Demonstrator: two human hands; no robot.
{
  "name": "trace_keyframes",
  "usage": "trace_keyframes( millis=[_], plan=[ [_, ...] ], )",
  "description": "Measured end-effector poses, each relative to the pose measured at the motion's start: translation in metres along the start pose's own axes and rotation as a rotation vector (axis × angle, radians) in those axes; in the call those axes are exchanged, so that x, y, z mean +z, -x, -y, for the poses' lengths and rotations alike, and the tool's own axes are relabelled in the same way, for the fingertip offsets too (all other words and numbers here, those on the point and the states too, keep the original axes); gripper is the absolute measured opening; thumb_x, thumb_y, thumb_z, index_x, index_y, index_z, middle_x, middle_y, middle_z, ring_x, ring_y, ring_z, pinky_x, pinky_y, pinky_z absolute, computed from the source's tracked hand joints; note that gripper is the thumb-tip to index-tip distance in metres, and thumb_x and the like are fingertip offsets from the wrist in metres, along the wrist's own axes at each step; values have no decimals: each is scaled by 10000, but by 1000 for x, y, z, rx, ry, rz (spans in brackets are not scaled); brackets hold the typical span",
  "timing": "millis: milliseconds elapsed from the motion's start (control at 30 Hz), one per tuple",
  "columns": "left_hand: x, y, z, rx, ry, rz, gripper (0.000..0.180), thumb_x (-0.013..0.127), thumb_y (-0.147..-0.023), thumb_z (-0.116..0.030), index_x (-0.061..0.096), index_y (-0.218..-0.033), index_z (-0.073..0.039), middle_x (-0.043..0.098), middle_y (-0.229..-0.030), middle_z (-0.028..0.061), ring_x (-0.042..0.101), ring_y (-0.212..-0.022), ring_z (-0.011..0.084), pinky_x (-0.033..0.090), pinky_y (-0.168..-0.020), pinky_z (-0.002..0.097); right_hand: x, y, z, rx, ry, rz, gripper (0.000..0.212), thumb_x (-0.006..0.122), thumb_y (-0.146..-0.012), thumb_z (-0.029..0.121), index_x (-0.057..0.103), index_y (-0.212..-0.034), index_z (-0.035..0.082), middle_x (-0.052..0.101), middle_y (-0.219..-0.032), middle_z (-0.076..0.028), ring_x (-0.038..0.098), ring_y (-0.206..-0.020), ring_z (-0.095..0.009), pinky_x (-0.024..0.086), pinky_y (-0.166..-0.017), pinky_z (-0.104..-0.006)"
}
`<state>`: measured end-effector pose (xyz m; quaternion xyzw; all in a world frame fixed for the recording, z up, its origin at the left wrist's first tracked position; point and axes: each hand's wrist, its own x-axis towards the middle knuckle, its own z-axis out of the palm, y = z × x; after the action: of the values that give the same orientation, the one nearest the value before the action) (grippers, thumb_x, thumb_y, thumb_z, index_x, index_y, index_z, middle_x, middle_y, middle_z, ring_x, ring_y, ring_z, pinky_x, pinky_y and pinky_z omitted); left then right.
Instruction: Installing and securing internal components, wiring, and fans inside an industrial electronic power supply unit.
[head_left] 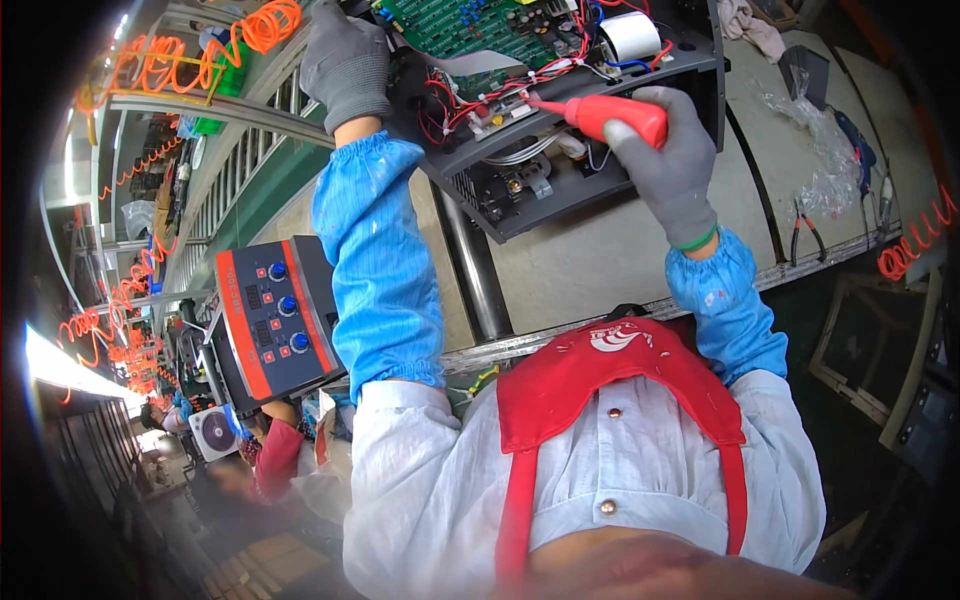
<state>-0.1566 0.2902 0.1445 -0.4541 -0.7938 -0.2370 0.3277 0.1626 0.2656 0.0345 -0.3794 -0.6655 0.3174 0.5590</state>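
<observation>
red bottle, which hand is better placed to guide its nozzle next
Likely the right hand: it grips the red bottle, whose nozzle points into the dark chassis. The left hand is away, beside the green circuit board.

Steel roller [476, 275]: polished, between pale worktop boards [580, 265]
Metal edge rail [510, 348]: crosswise at the roller's near end
Band of light [75, 364]: glaring white, far left of the roller
Box fan [213, 433]: white-framed, lower left of the roller
Coiled air hoses [268, 26]: bright orange, upper left and far right of the roller
Floor [800, 312]: dark green, lower right of the roller
</observation>
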Motion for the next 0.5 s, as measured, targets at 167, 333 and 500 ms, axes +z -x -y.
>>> trace_keyframes(
  millis=[167, 333, 500],
  plan=[
    [-1, 1, -1, -3, 33, 14, 351, 466, -920, -261, 554, -1246, -166, 700, -993, 230, 677, -920, 425, 517, -787, 518, 12, 14, 28, -190, -103, -10, 388, 797, -744, 197, 616, -1053, 47, 662, -923, -117, 673, -773, -250, 544, -695, -332],
    [-2, -3, -5, -15, 10, 52, 351, 462, -920, -267, 548, -1237, -143, 698, -976, 240, 674, -919, 433, 514, -785, 524, 53, -6, 21, -410, 74, -81, 405, 789, -735, 255, 591, -1042, 80, 610, -885, -110, 639, -746, -314, 538, -648, -399],
    [-3, 0, -9, 11, -38, 51, 275, 493, -892, -237, 545, -1128, -106, 697, -890, 225, 681, -820, 417, 516, -697, 520, 76, -14, 12, -346, 95, -137, 412, 777, -755, 314, 598, -1046, 84, 631, -904, -111, 658, -776, -311, 542, -669, -406]
  ],
)
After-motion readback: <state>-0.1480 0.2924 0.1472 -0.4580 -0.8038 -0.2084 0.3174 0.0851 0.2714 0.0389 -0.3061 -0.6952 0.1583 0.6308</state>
